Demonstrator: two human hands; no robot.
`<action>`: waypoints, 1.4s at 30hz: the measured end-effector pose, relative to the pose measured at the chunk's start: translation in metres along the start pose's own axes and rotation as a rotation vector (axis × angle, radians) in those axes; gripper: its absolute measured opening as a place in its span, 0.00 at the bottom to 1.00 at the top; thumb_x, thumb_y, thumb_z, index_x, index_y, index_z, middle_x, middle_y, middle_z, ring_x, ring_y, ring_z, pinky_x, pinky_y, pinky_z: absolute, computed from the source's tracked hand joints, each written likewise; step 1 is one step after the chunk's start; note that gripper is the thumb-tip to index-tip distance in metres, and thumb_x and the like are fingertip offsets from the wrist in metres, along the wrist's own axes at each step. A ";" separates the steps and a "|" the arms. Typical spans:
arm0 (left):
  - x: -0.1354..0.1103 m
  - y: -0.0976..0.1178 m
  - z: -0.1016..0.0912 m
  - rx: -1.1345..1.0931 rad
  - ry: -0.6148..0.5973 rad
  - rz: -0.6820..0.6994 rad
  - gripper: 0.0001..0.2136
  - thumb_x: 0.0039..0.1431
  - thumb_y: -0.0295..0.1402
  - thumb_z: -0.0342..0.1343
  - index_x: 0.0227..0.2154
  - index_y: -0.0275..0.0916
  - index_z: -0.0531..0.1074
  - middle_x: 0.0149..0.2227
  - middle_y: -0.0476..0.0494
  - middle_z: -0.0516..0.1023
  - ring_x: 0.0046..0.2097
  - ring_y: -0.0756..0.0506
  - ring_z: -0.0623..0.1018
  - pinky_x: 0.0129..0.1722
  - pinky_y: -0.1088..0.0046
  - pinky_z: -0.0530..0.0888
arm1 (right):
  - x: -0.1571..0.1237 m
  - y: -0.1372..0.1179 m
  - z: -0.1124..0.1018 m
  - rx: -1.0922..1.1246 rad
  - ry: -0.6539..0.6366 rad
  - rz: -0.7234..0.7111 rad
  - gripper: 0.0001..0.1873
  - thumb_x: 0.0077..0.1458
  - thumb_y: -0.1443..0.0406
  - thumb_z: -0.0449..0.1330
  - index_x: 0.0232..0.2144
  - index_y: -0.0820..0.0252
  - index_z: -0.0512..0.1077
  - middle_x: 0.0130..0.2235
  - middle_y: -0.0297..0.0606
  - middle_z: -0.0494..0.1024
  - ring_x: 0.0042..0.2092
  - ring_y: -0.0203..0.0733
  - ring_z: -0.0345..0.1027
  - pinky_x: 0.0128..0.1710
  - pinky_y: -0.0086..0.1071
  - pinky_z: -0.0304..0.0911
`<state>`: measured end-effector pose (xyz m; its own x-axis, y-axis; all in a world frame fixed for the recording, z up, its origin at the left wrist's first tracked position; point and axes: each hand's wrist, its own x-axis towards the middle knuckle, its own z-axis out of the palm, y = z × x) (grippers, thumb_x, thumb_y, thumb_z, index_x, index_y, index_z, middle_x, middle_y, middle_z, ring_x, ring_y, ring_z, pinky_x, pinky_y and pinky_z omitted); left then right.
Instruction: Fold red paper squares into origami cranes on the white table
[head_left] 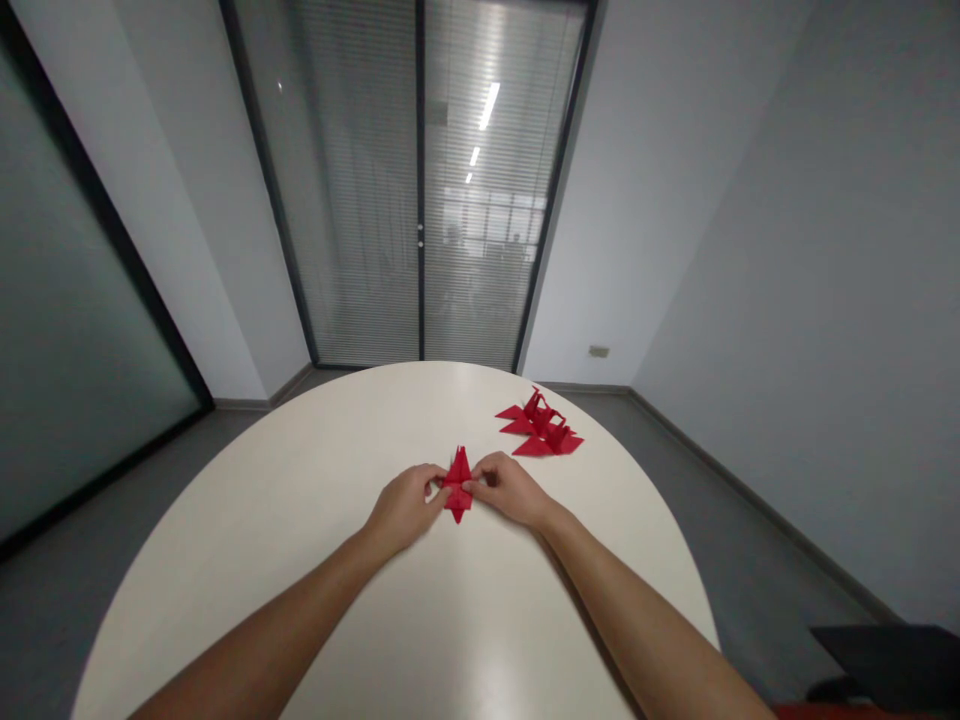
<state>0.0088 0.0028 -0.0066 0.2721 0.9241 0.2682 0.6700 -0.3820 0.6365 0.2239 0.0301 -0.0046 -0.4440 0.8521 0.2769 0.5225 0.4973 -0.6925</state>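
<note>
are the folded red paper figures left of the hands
No, the folded red paper figures lie beyond the right hand, to its right.

No text, label, brand, number or sign is readable anywhere here.

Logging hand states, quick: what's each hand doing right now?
Left hand: closed, pinching the red folded paper on its left edge.
Right hand: closed, pinching its right edge.

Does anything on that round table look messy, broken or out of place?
Nothing stands out. The left hand and right hand pinch a red folded paper over the white table. The other red paper figures sit close together beyond the right hand, with no tears visible.
</note>
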 end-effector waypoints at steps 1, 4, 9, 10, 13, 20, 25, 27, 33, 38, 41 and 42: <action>0.000 -0.001 0.000 -0.005 -0.001 -0.002 0.10 0.59 0.33 0.56 0.42 0.39 0.78 0.37 0.44 0.81 0.35 0.45 0.75 0.36 0.71 0.68 | 0.000 0.000 0.000 -0.009 0.001 0.001 0.10 0.57 0.59 0.63 0.30 0.59 0.80 0.28 0.33 0.77 0.30 0.37 0.64 0.31 0.30 0.55; 0.000 -0.002 0.000 -0.018 -0.002 -0.007 0.10 0.59 0.32 0.56 0.42 0.40 0.77 0.37 0.44 0.81 0.36 0.45 0.76 0.37 0.71 0.69 | -0.001 0.000 0.000 0.016 0.006 0.012 0.09 0.57 0.60 0.63 0.34 0.59 0.78 0.31 0.34 0.78 0.31 0.37 0.66 0.31 0.30 0.57; 0.001 -0.006 0.001 0.018 0.020 0.004 0.08 0.59 0.30 0.57 0.40 0.40 0.77 0.39 0.44 0.81 0.40 0.44 0.77 0.40 0.70 0.70 | 0.000 0.000 0.000 -0.031 0.019 -0.030 0.07 0.57 0.61 0.64 0.35 0.59 0.78 0.32 0.35 0.78 0.33 0.39 0.66 0.33 0.30 0.58; 0.002 -0.007 0.001 0.028 0.022 0.008 0.07 0.59 0.30 0.57 0.39 0.40 0.77 0.38 0.45 0.81 0.40 0.44 0.77 0.40 0.70 0.70 | 0.000 -0.001 -0.001 -0.042 0.015 -0.048 0.07 0.58 0.61 0.63 0.36 0.59 0.78 0.32 0.35 0.78 0.33 0.39 0.67 0.34 0.30 0.58; 0.003 -0.010 0.002 0.047 0.018 0.021 0.06 0.59 0.29 0.56 0.36 0.41 0.78 0.37 0.45 0.81 0.39 0.44 0.77 0.40 0.69 0.70 | 0.000 -0.003 -0.003 -0.045 -0.025 -0.109 0.09 0.61 0.62 0.60 0.37 0.57 0.80 0.33 0.36 0.80 0.35 0.40 0.69 0.36 0.31 0.60; 0.001 -0.012 -0.002 0.053 -0.001 0.172 0.09 0.60 0.25 0.55 0.36 0.43 0.78 0.39 0.47 0.81 0.44 0.44 0.76 0.45 0.69 0.71 | -0.005 -0.010 -0.016 -0.117 -0.140 -0.273 0.15 0.61 0.68 0.56 0.45 0.52 0.81 0.40 0.38 0.83 0.43 0.45 0.73 0.47 0.36 0.63; -0.002 -0.006 -0.008 0.161 -0.079 0.276 0.14 0.58 0.22 0.52 0.38 0.45 0.79 0.40 0.47 0.81 0.46 0.43 0.76 0.47 0.68 0.71 | -0.008 -0.017 -0.021 -0.185 -0.178 -0.334 0.21 0.57 0.72 0.56 0.48 0.50 0.80 0.45 0.39 0.82 0.46 0.46 0.73 0.49 0.37 0.64; -0.003 -0.004 -0.009 0.179 -0.090 0.293 0.15 0.57 0.22 0.52 0.38 0.46 0.80 0.41 0.47 0.81 0.47 0.43 0.76 0.48 0.68 0.71 | -0.009 -0.018 -0.022 -0.199 -0.183 -0.324 0.17 0.59 0.68 0.57 0.47 0.51 0.80 0.46 0.40 0.81 0.47 0.47 0.72 0.49 0.37 0.64; -0.005 0.003 -0.010 0.154 -0.068 0.296 0.09 0.63 0.33 0.54 0.37 0.45 0.80 0.40 0.45 0.81 0.46 0.43 0.76 0.48 0.67 0.72 | -0.008 -0.017 -0.018 -0.206 -0.085 -0.216 0.14 0.64 0.58 0.57 0.38 0.52 0.83 0.42 0.40 0.82 0.46 0.46 0.73 0.47 0.36 0.63; -0.005 0.002 -0.006 0.146 -0.054 0.294 0.07 0.63 0.38 0.58 0.36 0.46 0.80 0.41 0.46 0.81 0.46 0.43 0.76 0.47 0.67 0.72 | -0.007 -0.016 -0.017 -0.189 -0.112 -0.229 0.11 0.60 0.59 0.62 0.43 0.51 0.81 0.43 0.39 0.82 0.47 0.47 0.71 0.48 0.36 0.63; -0.005 0.002 -0.004 0.175 -0.053 0.298 0.06 0.60 0.38 0.60 0.37 0.46 0.80 0.41 0.47 0.81 0.46 0.43 0.76 0.46 0.67 0.72 | -0.008 -0.015 -0.018 -0.186 -0.132 -0.229 0.13 0.60 0.60 0.62 0.46 0.50 0.81 0.45 0.40 0.81 0.47 0.48 0.71 0.47 0.36 0.63; -0.005 0.002 -0.004 0.185 -0.056 0.298 0.05 0.60 0.38 0.60 0.37 0.46 0.79 0.41 0.47 0.81 0.46 0.42 0.76 0.46 0.67 0.71 | -0.008 -0.015 -0.018 -0.187 -0.137 -0.231 0.13 0.60 0.60 0.62 0.46 0.50 0.81 0.45 0.40 0.81 0.47 0.48 0.71 0.47 0.36 0.63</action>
<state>0.0063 -0.0029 -0.0040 0.5084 0.7730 0.3795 0.6675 -0.6322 0.3934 0.2326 0.0186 0.0159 -0.6537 0.6896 0.3116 0.5152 0.7072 -0.4842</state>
